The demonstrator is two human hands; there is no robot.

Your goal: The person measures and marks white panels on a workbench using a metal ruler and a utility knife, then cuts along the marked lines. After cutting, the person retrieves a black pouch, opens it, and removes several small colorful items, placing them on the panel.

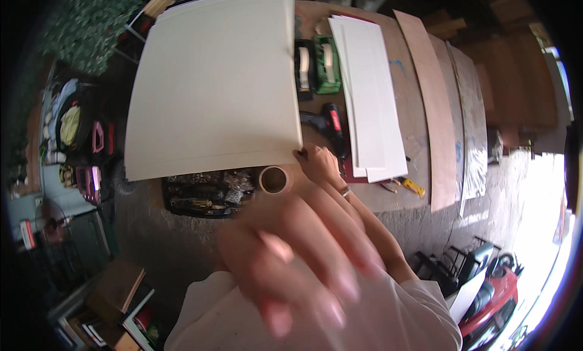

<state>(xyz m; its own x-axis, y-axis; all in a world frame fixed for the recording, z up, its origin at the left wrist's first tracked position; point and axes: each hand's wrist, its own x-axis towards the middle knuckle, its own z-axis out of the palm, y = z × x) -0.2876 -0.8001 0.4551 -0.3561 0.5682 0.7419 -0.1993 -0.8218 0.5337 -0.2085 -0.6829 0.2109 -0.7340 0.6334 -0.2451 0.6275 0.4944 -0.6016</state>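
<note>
With the right hand (319,162) pinching the large cream rectangular board (212,83) by 1 corner and the blurred left hand (297,260) spread empty, a second grip would probably steady it.

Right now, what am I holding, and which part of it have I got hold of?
Your right hand grips the large white board at its lower right corner. Your left hand, blurred close to the camera, appears to hold nothing.

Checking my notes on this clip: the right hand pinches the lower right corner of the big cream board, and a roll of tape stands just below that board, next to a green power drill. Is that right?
Not quite. The head view shows the right hand pinching the big cream board at its lower right corner, with the roll of tape just below, but the power drill is red and black, not green.
</note>
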